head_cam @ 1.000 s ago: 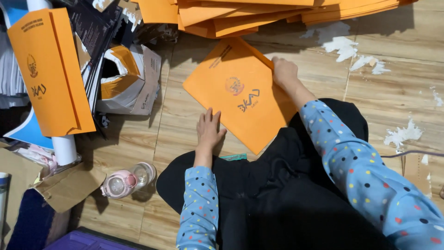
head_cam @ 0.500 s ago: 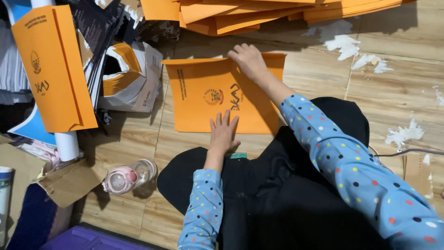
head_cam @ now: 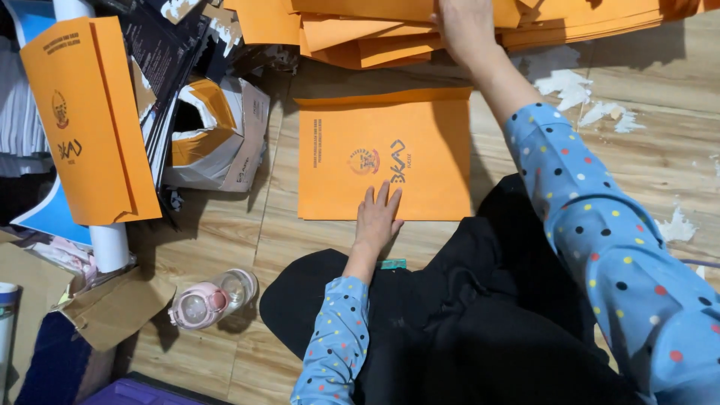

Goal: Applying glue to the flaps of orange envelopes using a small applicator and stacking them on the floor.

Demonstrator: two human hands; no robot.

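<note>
Wooden floor (head_cam: 225,240), pretty messy, white paper scraps (head_cam: 577,90) scattered around. Orange folder (head_cam: 384,154) flat on floor right in front of knees. Left hand (head_cam: 377,214) flat on its lower edge, fingers spread. Right hand (head_cam: 466,30) on orange stack (head_cam: 390,34), grip can't tell. Pink bottle (head_cam: 211,298) lying left.

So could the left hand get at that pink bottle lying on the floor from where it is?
Probably yes: the left hand rests flat on the orange envelope, and only bare wooden floor lies between it and the pink bottle.
</note>
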